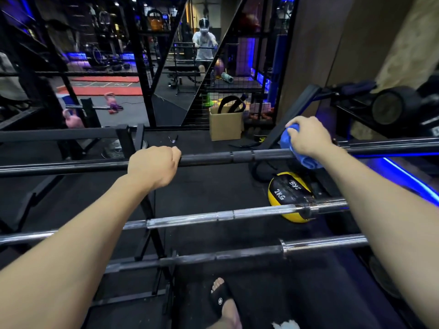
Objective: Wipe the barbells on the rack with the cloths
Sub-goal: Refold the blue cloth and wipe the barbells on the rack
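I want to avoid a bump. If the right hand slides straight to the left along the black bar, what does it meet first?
Probably the left hand, which grips the same black barbell. Between it and the right hand with the blue cloth, the bar looks free.

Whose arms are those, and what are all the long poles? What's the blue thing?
The camera sits on a person's head, so you look down at that person's own arms. This is a gym. The long poles are barbells, lying across a black rack. The left hand grips the top barbell. The right hand holds a blue cloth wrapped on the same bar, for wiping it clean. Two more barbells lie lower down. On the floor behind them rests a yellow and black ball marked 2KG. The figure far ahead looks like the person's mirror reflection.
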